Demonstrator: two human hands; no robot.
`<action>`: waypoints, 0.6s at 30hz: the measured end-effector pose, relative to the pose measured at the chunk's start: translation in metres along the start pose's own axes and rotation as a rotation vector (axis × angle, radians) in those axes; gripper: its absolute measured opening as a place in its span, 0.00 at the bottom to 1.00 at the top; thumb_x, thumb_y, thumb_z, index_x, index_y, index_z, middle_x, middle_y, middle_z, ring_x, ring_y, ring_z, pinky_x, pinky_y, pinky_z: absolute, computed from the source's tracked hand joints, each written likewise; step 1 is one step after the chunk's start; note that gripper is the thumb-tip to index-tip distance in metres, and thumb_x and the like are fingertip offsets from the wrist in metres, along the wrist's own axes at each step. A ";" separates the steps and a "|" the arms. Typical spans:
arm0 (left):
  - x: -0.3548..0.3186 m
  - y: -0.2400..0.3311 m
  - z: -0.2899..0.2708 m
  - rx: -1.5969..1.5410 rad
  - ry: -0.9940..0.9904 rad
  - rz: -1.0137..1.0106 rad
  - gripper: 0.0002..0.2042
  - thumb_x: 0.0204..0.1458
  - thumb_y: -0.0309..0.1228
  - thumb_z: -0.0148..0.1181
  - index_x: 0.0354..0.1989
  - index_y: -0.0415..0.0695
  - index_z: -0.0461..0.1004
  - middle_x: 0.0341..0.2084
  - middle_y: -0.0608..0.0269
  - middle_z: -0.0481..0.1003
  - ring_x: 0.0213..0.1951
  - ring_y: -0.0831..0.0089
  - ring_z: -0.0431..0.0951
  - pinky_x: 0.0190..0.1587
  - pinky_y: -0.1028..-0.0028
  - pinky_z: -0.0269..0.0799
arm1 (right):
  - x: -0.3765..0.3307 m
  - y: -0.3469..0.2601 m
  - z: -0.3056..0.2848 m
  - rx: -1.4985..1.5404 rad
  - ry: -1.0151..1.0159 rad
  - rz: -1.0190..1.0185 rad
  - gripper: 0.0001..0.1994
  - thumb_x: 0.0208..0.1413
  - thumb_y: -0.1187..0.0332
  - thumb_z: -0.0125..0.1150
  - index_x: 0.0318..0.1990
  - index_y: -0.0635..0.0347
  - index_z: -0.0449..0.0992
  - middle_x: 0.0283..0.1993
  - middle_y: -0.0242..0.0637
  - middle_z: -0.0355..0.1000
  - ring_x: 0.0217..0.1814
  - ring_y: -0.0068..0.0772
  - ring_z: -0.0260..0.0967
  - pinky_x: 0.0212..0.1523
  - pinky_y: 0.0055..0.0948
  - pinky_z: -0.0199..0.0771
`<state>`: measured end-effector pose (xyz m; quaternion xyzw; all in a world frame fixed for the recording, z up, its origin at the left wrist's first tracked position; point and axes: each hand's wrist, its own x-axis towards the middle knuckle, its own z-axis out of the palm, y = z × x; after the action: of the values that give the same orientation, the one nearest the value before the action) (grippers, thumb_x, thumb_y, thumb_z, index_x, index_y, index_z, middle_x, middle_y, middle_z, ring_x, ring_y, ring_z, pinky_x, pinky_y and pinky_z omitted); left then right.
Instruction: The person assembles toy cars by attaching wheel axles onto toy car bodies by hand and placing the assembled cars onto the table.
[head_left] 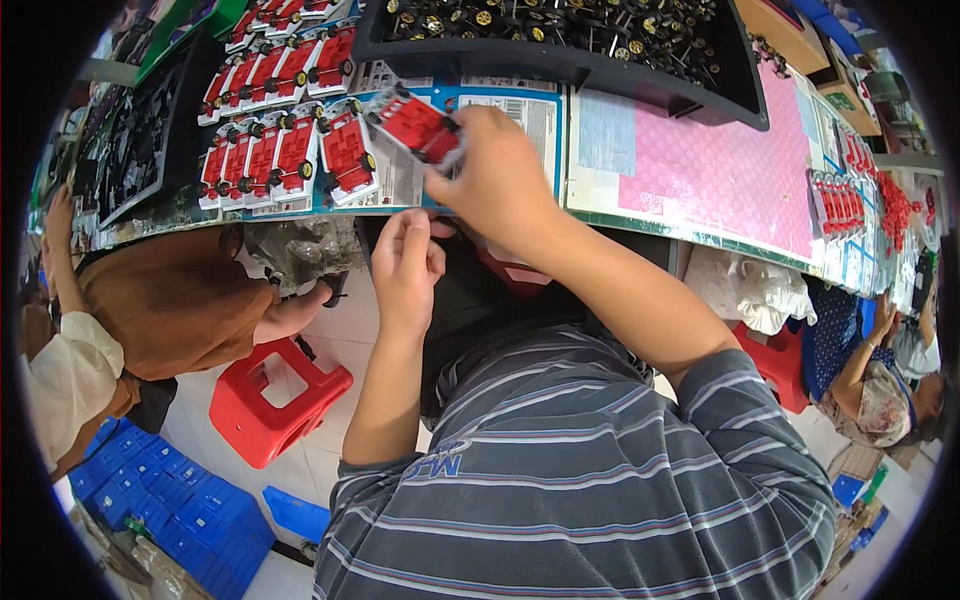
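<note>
My right hand [500,180] grips a toy car chassis [415,128], red and white with small black wheels, by its right end. It is held tilted above the table's near edge. Just below that edge is my left hand [408,260], fingers curled in toward the thumb; whether anything small sits in them I cannot make out. Left of the held chassis, a matching red-and-white chassis [346,152] lies at the end of a row of several more [262,155]. Further rows [275,75] lie behind it.
A black tray [640,82] of wheel-and-axle pieces stands at the back. Another dark tray [135,140] is at the far left. Red parts [838,203] lie at the table's right. A red stool [275,400] and blue boxes [180,510] are on the floor. Other people sit on both sides.
</note>
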<state>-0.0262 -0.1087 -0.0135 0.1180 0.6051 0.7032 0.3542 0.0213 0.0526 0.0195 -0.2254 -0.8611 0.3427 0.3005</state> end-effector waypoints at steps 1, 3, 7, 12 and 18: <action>-0.001 -0.001 0.000 -0.003 0.025 -0.053 0.12 0.67 0.37 0.54 0.46 0.39 0.72 0.31 0.64 0.75 0.20 0.84 0.65 0.21 0.83 0.55 | 0.002 -0.004 0.010 0.009 0.003 0.024 0.26 0.41 0.66 0.75 0.45 0.73 0.71 0.41 0.58 0.72 0.47 0.60 0.72 0.49 0.47 0.75; -0.003 -0.008 -0.006 0.047 0.056 -0.032 0.11 0.67 0.36 0.54 0.46 0.39 0.72 0.31 0.64 0.75 0.20 0.85 0.64 0.21 0.83 0.54 | 0.005 -0.010 0.021 0.048 0.001 0.059 0.27 0.42 0.66 0.75 0.47 0.72 0.71 0.45 0.59 0.70 0.48 0.62 0.71 0.49 0.48 0.75; 0.005 -0.014 0.000 0.061 0.083 0.042 0.10 0.67 0.33 0.53 0.47 0.40 0.72 0.29 0.67 0.73 0.19 0.86 0.63 0.19 0.84 0.51 | 0.007 -0.007 0.026 0.129 0.008 0.070 0.27 0.42 0.65 0.75 0.46 0.73 0.71 0.47 0.61 0.68 0.50 0.64 0.70 0.51 0.48 0.74; 0.007 -0.017 0.016 0.092 0.154 0.103 0.07 0.66 0.30 0.53 0.46 0.40 0.72 0.23 0.72 0.69 0.21 0.88 0.61 0.22 0.87 0.51 | -0.019 0.012 -0.032 0.256 -0.026 -0.079 0.28 0.46 0.63 0.75 0.51 0.72 0.73 0.47 0.54 0.71 0.51 0.56 0.72 0.51 0.43 0.75; -0.001 -0.015 0.033 0.316 -0.076 0.173 0.06 0.65 0.27 0.53 0.43 0.37 0.73 0.24 0.65 0.74 0.20 0.87 0.64 0.24 0.85 0.57 | -0.079 0.150 -0.246 -0.453 0.528 0.051 0.14 0.50 0.71 0.72 0.45 0.62 0.79 0.39 0.41 0.78 0.35 0.35 0.76 0.37 0.30 0.77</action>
<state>-0.0008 -0.0839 -0.0195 0.2504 0.6819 0.6222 0.2921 0.2701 0.2172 0.0256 -0.3885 -0.8019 0.0803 0.4467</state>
